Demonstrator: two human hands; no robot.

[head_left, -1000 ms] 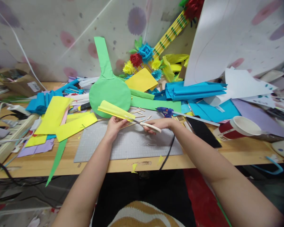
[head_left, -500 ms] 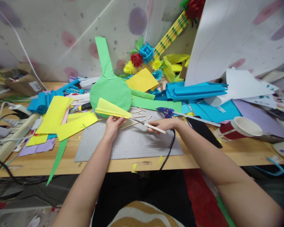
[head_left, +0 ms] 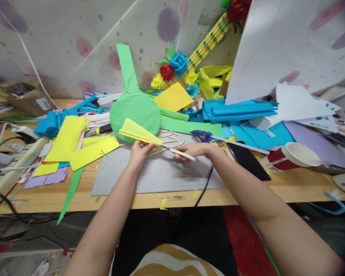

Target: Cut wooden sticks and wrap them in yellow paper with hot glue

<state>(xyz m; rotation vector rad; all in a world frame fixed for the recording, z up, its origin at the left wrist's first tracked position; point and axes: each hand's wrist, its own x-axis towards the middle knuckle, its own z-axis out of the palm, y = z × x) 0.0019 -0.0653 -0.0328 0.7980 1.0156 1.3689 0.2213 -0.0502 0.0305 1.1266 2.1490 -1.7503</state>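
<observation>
My left hand [head_left: 139, 153] pinches the lower edge of a folded yellow paper piece [head_left: 138, 131], which narrows toward the right. In my right hand [head_left: 191, 150] is a pair of scissors [head_left: 181, 154] with white handles, its blades at the narrow end of the yellow paper. Behind the paper stands a round green paper shape [head_left: 135, 113] with a long strip rising from it. Several thin wooden sticks [head_left: 168, 136] lie on the grey cutting mat [head_left: 158, 180] beyond my hands. The tips of the blades are partly hidden by the paper.
A blue glue gun [head_left: 201, 135] lies just past my right hand, its black cord running to the front edge. Right of it are a black phone-like slab [head_left: 251, 163] and a paper cup [head_left: 290, 156]. Yellow paper sheets [head_left: 67, 140] and a power strip [head_left: 31, 165] lie left.
The scissors and my right hand have moved left, bringing the blades further over the tip of the yellow paper. My left hand and the paper have shifted slightly right.
</observation>
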